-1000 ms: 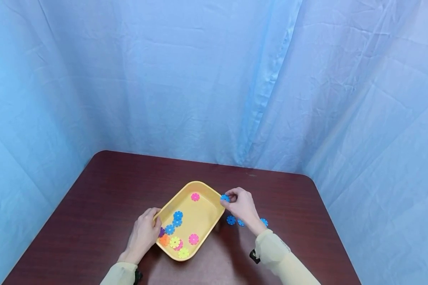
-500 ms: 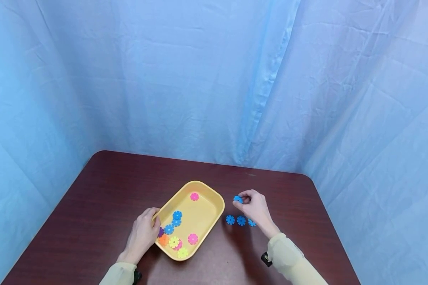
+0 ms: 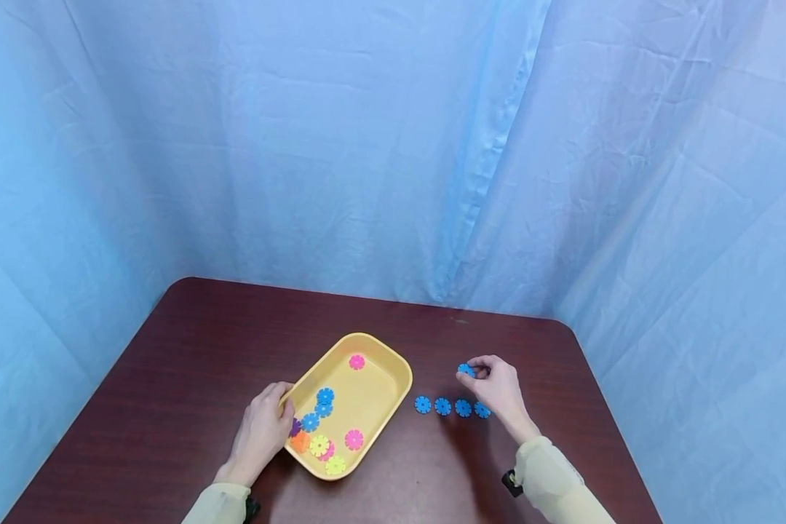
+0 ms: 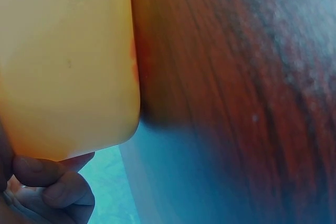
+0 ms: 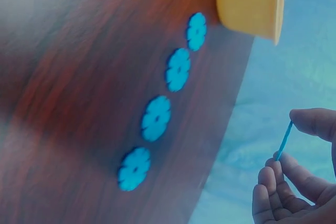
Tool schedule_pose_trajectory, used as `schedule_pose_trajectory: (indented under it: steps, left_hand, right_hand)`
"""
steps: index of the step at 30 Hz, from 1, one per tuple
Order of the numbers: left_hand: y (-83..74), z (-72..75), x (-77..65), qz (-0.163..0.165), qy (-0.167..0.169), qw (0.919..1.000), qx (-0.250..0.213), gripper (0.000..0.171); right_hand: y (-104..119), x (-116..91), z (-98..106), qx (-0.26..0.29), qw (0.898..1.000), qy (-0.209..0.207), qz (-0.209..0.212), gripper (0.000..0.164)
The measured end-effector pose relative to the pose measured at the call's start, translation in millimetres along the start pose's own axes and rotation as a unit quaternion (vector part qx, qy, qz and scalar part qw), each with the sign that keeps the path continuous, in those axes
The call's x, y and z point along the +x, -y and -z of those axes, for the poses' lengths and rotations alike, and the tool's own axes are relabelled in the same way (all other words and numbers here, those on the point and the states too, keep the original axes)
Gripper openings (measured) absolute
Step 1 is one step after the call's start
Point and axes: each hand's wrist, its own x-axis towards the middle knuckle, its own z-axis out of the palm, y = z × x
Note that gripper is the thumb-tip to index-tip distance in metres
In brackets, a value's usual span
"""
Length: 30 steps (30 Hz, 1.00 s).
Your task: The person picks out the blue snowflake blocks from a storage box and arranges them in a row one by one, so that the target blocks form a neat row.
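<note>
My left hand [image 3: 262, 426] grips the left edge of a yellow plastic tub [image 3: 402, 364], thumb over the rim; its fingers curl at the tub's end in the left wrist view. Above the table my right hand [image 3: 498, 386] pinches a blue flower-shaped disc [image 5: 284, 141] between thumb and fingertips, seen edge-on in the right wrist view. Below that hand, several blue notched discs [image 3: 442, 406] lie in a row on the table, spaced slightly apart. Inside the tub are blue discs [image 3: 311, 422], pink discs [image 3: 354, 439], yellow discs [image 3: 335, 466], an orange patch of discs [image 3: 300, 441] and a purple disc [image 3: 295, 427].
The dark red-brown wooden table [image 3: 223, 327] has rounded far corners. Light blue curtains [image 3: 314, 145] hang behind it and along both sides. The row of discs begins just right of the tub.
My right hand has carried the pinched blue disc rightward from the tub's right corner to above the row's right end, uncovering more of the row. The left hand keeps its grip on the tub.
</note>
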Motion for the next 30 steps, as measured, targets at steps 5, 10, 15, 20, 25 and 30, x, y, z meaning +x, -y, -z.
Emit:
schedule_pose_trajectory:
  steps: [5,10,15,20,25,30]
  left_hand:
    - [1.1,-1.6,1.4,-0.001,-0.002,1.0000,0.004,0.022]
    - [1.6,-2.3,1.4,0.004,0.000,1.0000,0.006,0.023]
    - [1.9,-2.6,1.3,0.010,0.004,0.9999,0.008,0.024]
    - [2.9,-3.2,1.5,0.009,0.005,0.9999,0.008,0.025]
    - [3.3,-2.9,1.2,0.010,0.005,0.9999,0.007,0.024]
    - [2.6,-3.0,0.5,0.017,0.009,0.9998,0.007,0.025]
  right_hand:
    - [-17,-2,7,-0.006,1.000,-0.004,-0.011,0.034]
    - [-29,-3,12,-0.010,1.000,-0.010,-0.023,0.035]
    - [-38,-5,19,-0.013,0.999,-0.015,-0.029,0.038]
    - [-48,-7,21,-0.025,0.999,-0.021,-0.039,0.037]
    - [-61,-12,21,-0.032,0.998,-0.019,-0.048,0.038]
    - [-74,-16,19,-0.043,0.997,-0.022,-0.060,0.037]
